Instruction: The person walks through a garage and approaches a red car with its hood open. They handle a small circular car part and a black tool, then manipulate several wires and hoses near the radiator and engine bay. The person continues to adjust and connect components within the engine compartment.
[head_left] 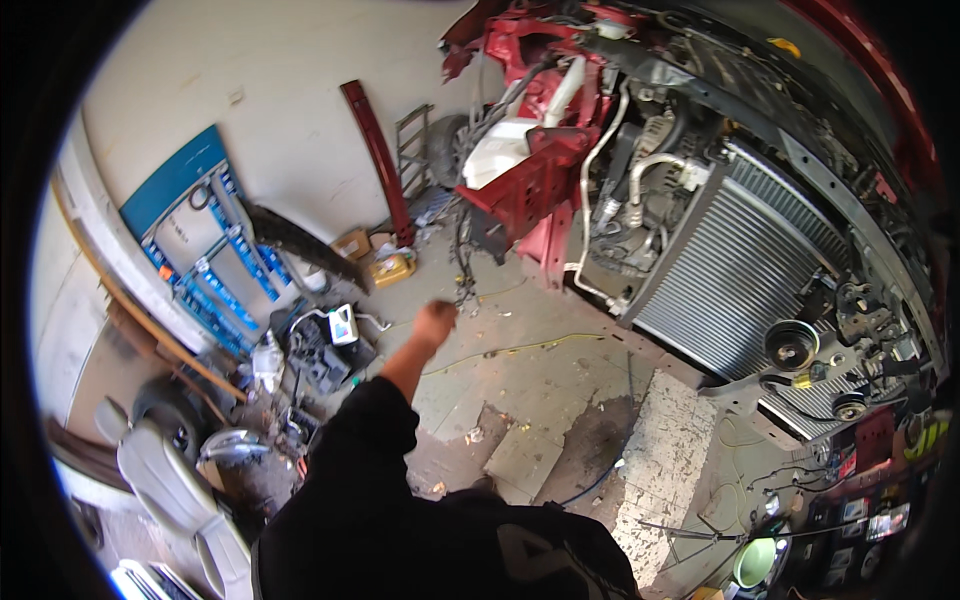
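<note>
My left hand [435, 322] is stretched forward over the floor, its fingers curled; what they hold, if anything, I cannot make out. Just beyond it, dark wires [463, 272] hang from the torn-open front corner of a red car [545, 190]; whether the hand touches them I cannot tell. A white plastic reservoir [497, 152] sits in that corner. To the right, the car's radiator [720, 265] stands exposed, with hoses and a pulley [790, 345] near it. My right hand is out of view.
A yellow cord [545, 343] crosses the floor. Loose car parts, a white jug [343, 324] and a car seat [165, 470] lie at left. A red bar [380, 165] leans on the wall. A green bowl [754, 563] and a thin-legged stand [715, 536] are at lower right.
</note>
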